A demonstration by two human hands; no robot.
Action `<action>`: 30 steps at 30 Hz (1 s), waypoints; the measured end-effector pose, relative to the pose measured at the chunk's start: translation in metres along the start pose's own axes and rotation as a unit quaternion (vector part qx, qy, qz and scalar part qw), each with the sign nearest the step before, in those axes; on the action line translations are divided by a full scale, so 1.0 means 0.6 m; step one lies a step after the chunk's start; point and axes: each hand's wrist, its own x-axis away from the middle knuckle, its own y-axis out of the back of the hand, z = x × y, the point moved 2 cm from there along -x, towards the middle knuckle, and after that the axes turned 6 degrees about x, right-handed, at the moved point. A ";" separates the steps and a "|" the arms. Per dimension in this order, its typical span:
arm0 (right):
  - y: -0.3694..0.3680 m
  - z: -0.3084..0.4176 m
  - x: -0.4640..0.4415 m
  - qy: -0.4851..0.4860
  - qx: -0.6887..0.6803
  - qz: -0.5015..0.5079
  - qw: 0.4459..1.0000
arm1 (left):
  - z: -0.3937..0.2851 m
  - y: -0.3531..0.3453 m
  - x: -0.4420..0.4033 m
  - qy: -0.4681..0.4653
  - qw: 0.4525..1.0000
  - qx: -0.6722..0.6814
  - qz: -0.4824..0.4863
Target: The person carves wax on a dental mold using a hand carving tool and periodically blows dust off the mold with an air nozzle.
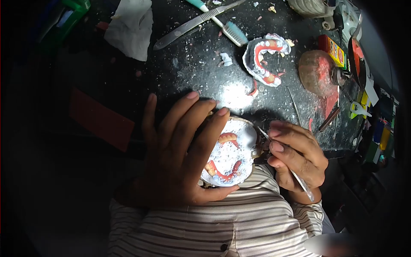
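Note:
Near the table's front edge, a round dental flask (pixel 245 128) filled with white plaster sits in front of my body. Two curved denture pieces (pixel 229 138) with pink-red bases and tooth-coloured parts are set in the plaster. My left hand (pixel 180 150) grips the flask from the left, its thumb along the near rim and its fingers reaching over the far side. My right hand (pixel 299 158) is closed around a slim metal carving tool (pixel 303 185). The tool's thin tip points up and left, close to the flask's right rim; whether it touches is unclear.
A plaster dental cast (pixel 250 58) with red wax lies beyond the flask. Behind are a toothbrush (pixel 233 33) and a metal knife (pixel 180 32). A rounded glass bottle (pixel 314 73) and a thin probe (pixel 294 105) are right. A red sheet (pixel 100 120) lies left; crumbs litter the table.

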 end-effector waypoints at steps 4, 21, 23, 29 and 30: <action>-0.012 0.000 -0.002 0.070 0.034 0.034 0.996 | 0.012 0.009 -0.008 -0.040 0.999 0.006 0.034; -0.018 0.019 0.039 0.152 0.117 0.037 0.981 | 0.026 0.008 -0.005 -0.123 0.992 -0.008 0.013; -0.002 0.014 0.038 0.119 0.095 0.014 0.988 | 0.029 0.012 -0.006 -0.144 0.989 -0.004 0.020; -0.004 0.002 0.044 0.123 0.034 -0.053 0.990 | 0.066 0.035 -0.002 -0.185 0.977 0.061 0.088; -0.007 0.004 0.044 0.123 0.034 -0.053 0.990 | 0.072 0.037 0.000 -0.185 0.977 0.061 0.089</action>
